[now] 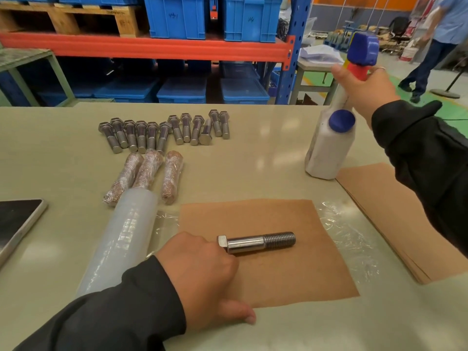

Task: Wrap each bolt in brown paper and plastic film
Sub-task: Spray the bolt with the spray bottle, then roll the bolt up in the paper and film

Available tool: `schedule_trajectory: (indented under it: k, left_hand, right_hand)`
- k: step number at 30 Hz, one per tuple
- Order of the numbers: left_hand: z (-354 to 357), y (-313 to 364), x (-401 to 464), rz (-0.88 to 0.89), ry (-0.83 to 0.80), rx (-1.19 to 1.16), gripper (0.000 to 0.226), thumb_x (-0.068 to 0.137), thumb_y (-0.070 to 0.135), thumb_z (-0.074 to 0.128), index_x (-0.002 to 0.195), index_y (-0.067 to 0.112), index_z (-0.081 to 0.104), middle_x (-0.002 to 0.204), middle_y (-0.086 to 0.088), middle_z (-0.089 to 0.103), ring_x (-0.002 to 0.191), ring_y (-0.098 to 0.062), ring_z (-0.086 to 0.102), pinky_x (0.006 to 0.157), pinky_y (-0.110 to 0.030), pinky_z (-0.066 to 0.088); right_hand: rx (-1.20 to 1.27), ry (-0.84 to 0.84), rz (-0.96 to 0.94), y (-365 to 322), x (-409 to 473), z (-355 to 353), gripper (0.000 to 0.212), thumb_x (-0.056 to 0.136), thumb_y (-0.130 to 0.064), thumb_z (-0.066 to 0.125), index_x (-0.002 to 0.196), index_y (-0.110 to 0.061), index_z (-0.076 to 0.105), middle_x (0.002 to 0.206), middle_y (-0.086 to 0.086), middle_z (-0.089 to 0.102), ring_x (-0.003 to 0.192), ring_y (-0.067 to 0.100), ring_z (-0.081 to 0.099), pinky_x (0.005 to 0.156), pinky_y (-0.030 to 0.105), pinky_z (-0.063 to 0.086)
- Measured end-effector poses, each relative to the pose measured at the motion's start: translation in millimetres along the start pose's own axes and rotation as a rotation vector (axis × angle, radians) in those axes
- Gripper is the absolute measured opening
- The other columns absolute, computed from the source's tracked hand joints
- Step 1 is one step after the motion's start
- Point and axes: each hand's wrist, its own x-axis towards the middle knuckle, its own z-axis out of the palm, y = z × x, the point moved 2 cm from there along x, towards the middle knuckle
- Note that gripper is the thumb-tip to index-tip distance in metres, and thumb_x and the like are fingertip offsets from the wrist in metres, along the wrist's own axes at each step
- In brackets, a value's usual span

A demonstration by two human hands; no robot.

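Lying far left of the L hand was a dark tablet point(17, 221), flat at the table point(266, 153) edge. Next over, a roll of plastic film point(121, 239) ran diagonally, just beside the L forearm, w/ three wrapped bolts point(147, 173) at its far end and a row of bare bolts point(164, 130) beyond those, well ahead of the L hand. L hand point(202, 274) rested knuckles-up on the near-left part of a brown paper sheet point(278, 269); fingers curled under, touching the hex head of one bolt point(258, 243), thumb stretched along the paper's near edge. Whether it actually pinched the head I couldn't tell. That bolt lay on its side mid-sheet, thread end pointing toward the R side. Clear film point(344, 231) was spread under the paper, showing crinkled past its R edge. Further R, a stack of brown paper point(387, 214) lay under the R forearm. R hand point(367, 89) was up off the table, wrapped around the neck of a white spray bottle point(329, 148) w/ blue trigger head; bottle tilted, its base at the stack's far corner. Blue crates point(177, 16) sat on racking behind; a person point(440, 46) walked far R.
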Motion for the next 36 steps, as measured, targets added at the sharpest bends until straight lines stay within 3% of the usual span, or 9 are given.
schedule_trajectory:
  k: [3, 7, 9, 11, 15, 20, 29, 32, 36]
  left_hand:
    - [-2, 1, -2, 0.008, 0.038, 0.016, 0.058, 0.075, 0.079, 0.026, 0.068, 0.021, 0.029, 0.086, 0.002, 0.056, 0.067, -0.025, 0.044, 0.055, -0.033, 0.02]
    - [-11, 1, -7, 0.021, 0.198, 0.067, 0.042, 0.079, 0.058, 0.031, 0.068, 0.02, 0.042, 0.069, 0.001, 0.057, 0.056, -0.023, 0.051, 0.05, -0.026, 0.026]
    - [-13, 2, -10, 0.007, 0.263, 0.025, 0.034, 0.07, 0.049, 0.037, 0.054, 0.021, 0.047, 0.049, 0.004, 0.052, 0.038, -0.018, 0.049, 0.039, -0.02, 0.027]
    - [-12, 3, -9, 0.043, 0.357, -0.017, 0.029, 0.068, 0.042, 0.04, 0.051, 0.021, 0.049, 0.048, 0.005, 0.05, 0.036, -0.018, 0.047, 0.035, -0.018, 0.029]
    - [-15, 5, -5, 0.042, 0.449, -0.005, 0.025, 0.072, 0.03, 0.042, 0.055, 0.016, 0.054, 0.054, 0.0, 0.05, 0.041, -0.02, 0.046, 0.039, -0.021, 0.033]
    - [-16, 3, 0, -0.014, 0.481, 0.03, 0.028, 0.07, 0.03, 0.041, 0.065, 0.012, 0.063, 0.069, -0.005, 0.059, 0.048, -0.021, 0.047, 0.047, -0.022, 0.034]
    - [-9, -1, 1, -0.083, 0.403, -0.02, 0.056, 0.072, 0.044, 0.039, 0.1, 0.006, 0.069, 0.072, -0.003, 0.066, 0.059, -0.024, 0.062, 0.065, -0.03, 0.053]
    - [-10, -1, 0, -0.098, 0.385, -0.045, 0.057, 0.075, 0.046, 0.037, 0.1, 0.005, 0.069, 0.068, -0.002, 0.066, 0.057, -0.023, 0.063, 0.062, -0.029, 0.053]
    - [-11, -2, -1, -0.108, 0.376, -0.1, 0.056, 0.075, 0.045, 0.036, 0.097, 0.005, 0.068, 0.068, -0.003, 0.066, 0.053, -0.023, 0.062, 0.046, -0.026, 0.05]
  right_hand:
    - [-0.08, 0.131, 0.168, 1, -17, -15, 0.081, 0.085, -0.05, 0.059, 0.143, -0.007, 0.022, 0.135, 0.009, 0.043, 0.119, 0.02, 0.045, 0.093, 0.028, 0.037]
    - [0.136, 0.282, 0.068, -9, -69, -29, 0.045, 0.086, -0.022, 0.055, 0.126, -0.02, 0.035, 0.126, 0.006, 0.046, 0.108, 0.013, 0.049, 0.095, 0.03, 0.044]
    - [0.166, 0.119, -0.087, -12, -108, -22, 0.024, 0.088, -0.017, 0.053, 0.109, -0.025, 0.044, 0.102, -0.007, 0.053, 0.089, -0.001, 0.052, 0.079, 0.021, 0.046]
    - [0.076, -0.272, -0.232, -14, -149, -4, 0.012, 0.089, -0.02, 0.054, 0.098, -0.028, 0.055, 0.09, -0.013, 0.06, 0.077, -0.007, 0.056, 0.068, 0.011, 0.045]
    - [-0.209, -0.837, -0.352, 3, -194, 29, 0.024, 0.082, -0.036, 0.061, 0.104, -0.042, 0.052, 0.091, -0.019, 0.063, 0.086, -0.002, 0.056, 0.078, 0.014, 0.044]
    - [-0.216, -0.912, -0.309, 18, -195, 38, 0.038, 0.082, -0.033, 0.066, 0.111, -0.045, 0.044, 0.093, -0.017, 0.062, 0.089, -0.006, 0.054, 0.079, 0.004, 0.037]
    - [0.077, -0.947, -0.15, 20, -199, 35, 0.045, 0.081, -0.054, 0.033, 0.119, -0.032, 0.046, 0.083, -0.008, 0.068, 0.086, 0.001, 0.06, 0.081, 0.012, 0.041]
    - [-0.037, -0.964, -0.225, 20, -199, 33, 0.042, 0.081, -0.068, 0.037, 0.114, -0.043, 0.045, 0.094, -0.015, 0.064, 0.093, -0.001, 0.057, 0.086, 0.018, 0.042]
    - [-0.098, -1.085, -0.272, 21, -200, 28, 0.075, 0.052, -0.084, 0.055, 0.119, -0.055, 0.037, 0.102, -0.024, 0.055, 0.103, -0.004, 0.052, 0.088, 0.011, 0.04]
